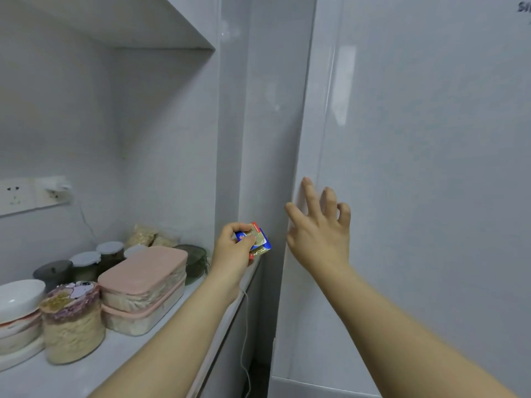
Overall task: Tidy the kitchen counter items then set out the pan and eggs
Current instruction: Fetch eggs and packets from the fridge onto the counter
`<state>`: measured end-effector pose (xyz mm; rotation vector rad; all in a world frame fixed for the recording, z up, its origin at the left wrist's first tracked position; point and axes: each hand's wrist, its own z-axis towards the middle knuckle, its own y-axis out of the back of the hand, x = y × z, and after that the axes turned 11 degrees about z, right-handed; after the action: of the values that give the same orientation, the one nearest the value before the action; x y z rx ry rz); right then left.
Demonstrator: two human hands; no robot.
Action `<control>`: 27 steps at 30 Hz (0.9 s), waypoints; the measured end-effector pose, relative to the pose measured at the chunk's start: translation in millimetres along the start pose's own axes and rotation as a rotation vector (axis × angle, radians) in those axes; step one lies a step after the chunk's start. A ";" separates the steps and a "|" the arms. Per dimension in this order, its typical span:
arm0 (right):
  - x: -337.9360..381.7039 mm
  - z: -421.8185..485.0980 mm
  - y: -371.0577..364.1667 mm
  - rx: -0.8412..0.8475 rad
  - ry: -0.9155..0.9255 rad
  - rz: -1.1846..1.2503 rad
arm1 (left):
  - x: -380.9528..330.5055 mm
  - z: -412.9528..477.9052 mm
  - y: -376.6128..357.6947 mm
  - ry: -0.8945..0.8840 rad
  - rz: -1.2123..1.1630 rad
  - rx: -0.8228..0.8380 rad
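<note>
My left hand (234, 248) pinches a small blue, gold and red packet (257, 239) just past the right end of the white counter (120, 351). My right hand (319, 228) is spread with its fingers up, at the left edge of a tall white fridge door (416, 196); its fingertips lie on or very close to the door edge. No pan or eggs are in view.
On the counter stand two stacked pink-lidded boxes (143, 288), a jar of dry noodles (73, 320), white bowls (18, 300), several lidded jars (86, 262) and a dark green bowl (195, 258). A shelf hangs above, wall sockets (31, 193) sit at left, and a thin white cable (244, 340) hangs off the counter's end.
</note>
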<state>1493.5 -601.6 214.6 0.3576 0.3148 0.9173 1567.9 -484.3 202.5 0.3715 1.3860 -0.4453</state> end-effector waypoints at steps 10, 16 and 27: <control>-41.1 7.8 -76.6 0.078 0.065 0.042 | 9.3 62.2 -41.2 0.048 0.008 -0.051; -39.3 10.7 -78.6 0.134 0.038 0.158 | 15.6 67.8 -50.6 0.021 -0.003 -0.093; 72.7 -27.0 -46.2 0.934 -0.408 1.453 | 53.4 -5.7 44.8 0.184 0.034 -0.341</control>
<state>1556.7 -563.7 162.5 1.7532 0.0288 2.0300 1592.5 -447.3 148.5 0.1581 1.6007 -0.1429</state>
